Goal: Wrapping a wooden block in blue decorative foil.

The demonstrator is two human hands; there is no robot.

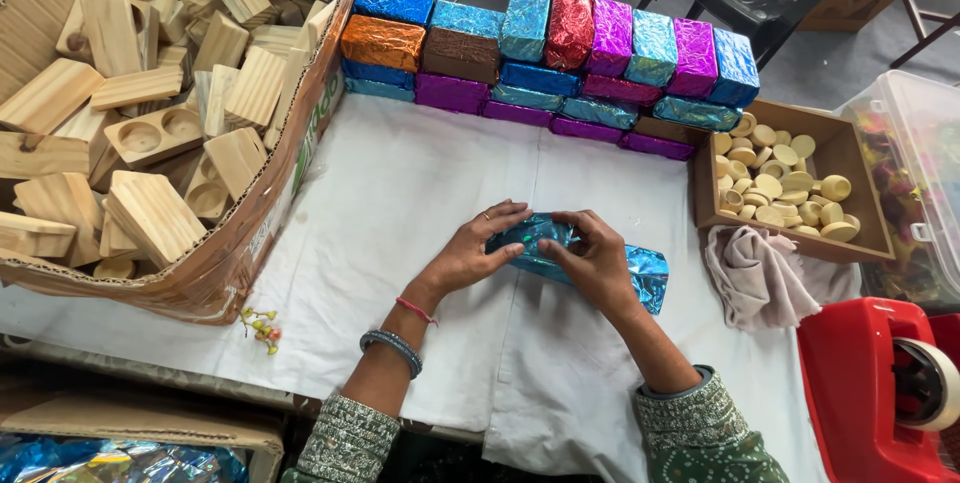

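Note:
A block wrapped in shiny blue foil (645, 273) lies on the white cloth (400, 193) in the middle of the table. My left hand (470, 253) presses its fingers on the crinkled left end of the foil. My right hand (598, 261) lies over the top of the same block, thumb meeting the left fingers at the fold. Both wrists come up from the lower edge; the left one wears bangles and a red thread.
A wall of foil-wrapped blocks (560, 58) in blue, purple, red and orange stands at the back. A cardboard box of bare wooden blocks (150, 93) fills the left. At right sit a wooden tray of small round pieces (785, 183), a crumpled cloth (760, 278), a red tape dispenser (880, 388) and a plastic tub (915, 183).

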